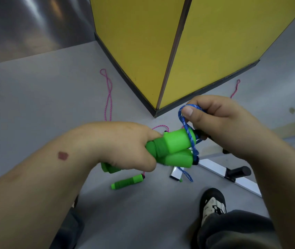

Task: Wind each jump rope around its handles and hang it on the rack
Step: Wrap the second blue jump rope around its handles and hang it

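Winding blue cord onto two green foam handles

My left hand (125,144) grips the paired ribbed handles (171,150); my right hand (213,123) pinches a loop of braided blue cord (188,126) over their ends. Below lie a spare green handle (127,181), my shoe (213,203), a white bar (215,169). Farther off, pink cord (108,94) trails beside a yellow cabinet (143,42).

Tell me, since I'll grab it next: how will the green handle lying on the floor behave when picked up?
The green handle on the floor is a ribbed cylinder lying on its side, so a nudge would probably roll it. It looks foam-covered, likely light and grippy. The pink rope attached looks limp and would probably trail behind.
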Action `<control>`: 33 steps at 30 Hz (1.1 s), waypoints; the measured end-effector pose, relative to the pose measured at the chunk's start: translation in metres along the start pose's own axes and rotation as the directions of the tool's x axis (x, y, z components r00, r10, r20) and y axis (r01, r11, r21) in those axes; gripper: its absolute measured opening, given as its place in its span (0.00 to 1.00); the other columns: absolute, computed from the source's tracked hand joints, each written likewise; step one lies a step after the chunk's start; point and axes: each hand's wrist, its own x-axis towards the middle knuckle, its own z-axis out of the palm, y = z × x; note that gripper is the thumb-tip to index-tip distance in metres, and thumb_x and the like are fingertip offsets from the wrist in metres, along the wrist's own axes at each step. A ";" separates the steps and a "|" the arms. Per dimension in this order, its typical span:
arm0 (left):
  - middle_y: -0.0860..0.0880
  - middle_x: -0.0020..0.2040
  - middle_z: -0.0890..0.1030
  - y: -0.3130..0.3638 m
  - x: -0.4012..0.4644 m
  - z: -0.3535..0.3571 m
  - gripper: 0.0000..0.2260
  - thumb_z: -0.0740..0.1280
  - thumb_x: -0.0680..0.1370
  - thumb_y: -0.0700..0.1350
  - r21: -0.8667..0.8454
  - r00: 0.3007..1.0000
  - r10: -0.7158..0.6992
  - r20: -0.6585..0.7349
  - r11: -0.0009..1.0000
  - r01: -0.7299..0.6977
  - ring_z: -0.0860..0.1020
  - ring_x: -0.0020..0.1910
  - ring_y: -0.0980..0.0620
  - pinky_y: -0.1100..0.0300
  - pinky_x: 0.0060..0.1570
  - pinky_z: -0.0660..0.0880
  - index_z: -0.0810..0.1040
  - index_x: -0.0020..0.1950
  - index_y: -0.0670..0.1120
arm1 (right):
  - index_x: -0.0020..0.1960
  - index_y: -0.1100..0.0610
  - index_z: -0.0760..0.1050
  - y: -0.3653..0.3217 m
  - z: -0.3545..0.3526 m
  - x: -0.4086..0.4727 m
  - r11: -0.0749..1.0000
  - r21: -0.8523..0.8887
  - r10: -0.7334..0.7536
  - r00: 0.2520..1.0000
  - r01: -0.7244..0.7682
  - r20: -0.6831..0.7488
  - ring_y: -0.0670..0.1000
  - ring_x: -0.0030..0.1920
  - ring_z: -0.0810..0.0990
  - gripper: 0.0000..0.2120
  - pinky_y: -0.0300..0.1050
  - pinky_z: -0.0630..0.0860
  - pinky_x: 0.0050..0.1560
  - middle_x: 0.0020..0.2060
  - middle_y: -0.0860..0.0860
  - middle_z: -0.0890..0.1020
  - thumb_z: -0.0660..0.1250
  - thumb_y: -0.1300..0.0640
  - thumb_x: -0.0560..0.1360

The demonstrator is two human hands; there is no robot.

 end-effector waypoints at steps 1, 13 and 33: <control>0.55 0.31 0.75 -0.001 -0.002 -0.003 0.05 0.69 0.71 0.50 -0.079 0.998 0.048 0.030 0.996 -0.045 0.74 0.30 0.55 0.58 0.35 0.71 0.76 0.45 0.55 | 0.37 0.56 0.78 0.000 0.001 0.001 0.991 0.129 0.026 1.000 -0.026 0.002 0.48 0.28 0.68 0.14 0.40 0.67 0.30 0.27 0.51 0.70 0.68 0.47 0.76; 0.43 0.50 0.87 -0.006 0.004 -0.010 0.17 0.69 0.69 0.43 -0.656 0.940 0.026 -0.339 0.710 -0.256 0.85 0.39 0.49 0.47 0.37 0.81 0.78 0.57 0.47 | 0.39 0.53 0.80 0.009 0.013 0.009 0.930 0.192 0.318 0.948 -0.313 0.002 0.47 0.25 0.60 0.19 0.43 0.59 0.29 0.25 0.46 0.66 0.57 0.52 0.85; 0.56 0.39 0.86 -0.003 -0.004 -0.007 0.08 0.71 0.78 0.55 0.003 0.997 -0.077 -0.015 0.997 0.077 0.85 0.41 0.53 0.49 0.47 0.84 0.72 0.50 0.60 | 0.39 0.55 0.81 0.002 0.005 0.000 0.994 -0.099 -0.039 0.998 0.044 0.048 0.47 0.31 0.69 0.16 0.42 0.67 0.33 0.29 0.53 0.74 0.72 0.42 0.70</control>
